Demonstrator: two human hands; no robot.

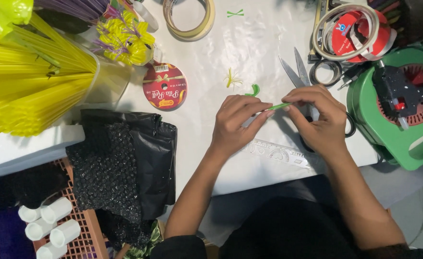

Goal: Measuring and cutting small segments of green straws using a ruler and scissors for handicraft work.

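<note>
**Green strip pinched between both hands above the tabletop**

Left hand and right hand meet over the white tabletop. Between them runs a thin green strip, lying nearly level, tilted slightly up toward the right. Left fingers are closed on its left end, thumb and forefinger pressed together; right fingers are pinched on its right end. Held at both ends this way, the strip looks pulled taut, likely to keep it straight while it is worked.

Just beyond the left hand lies a small curled green piece, and near it a tiny yellow-green frayed bit; both rest loose on the tabletop, within easy reach. Scissors lie blades away from the person, their handles tucked under the right hand. A clear ruler sits at the near edge, below the wrists.

Farther off: a red ribbon spool, a tape roll, a bundle of yellow straws at left, a green round device at right.

Hard to make out:
- how much of the strip is hidden inside either grip
- the scissor handles, mostly covered by the right hand
- whether the strip is a straw, ribbon or paper
- the green device and straws, cut off by the frame edges
</note>
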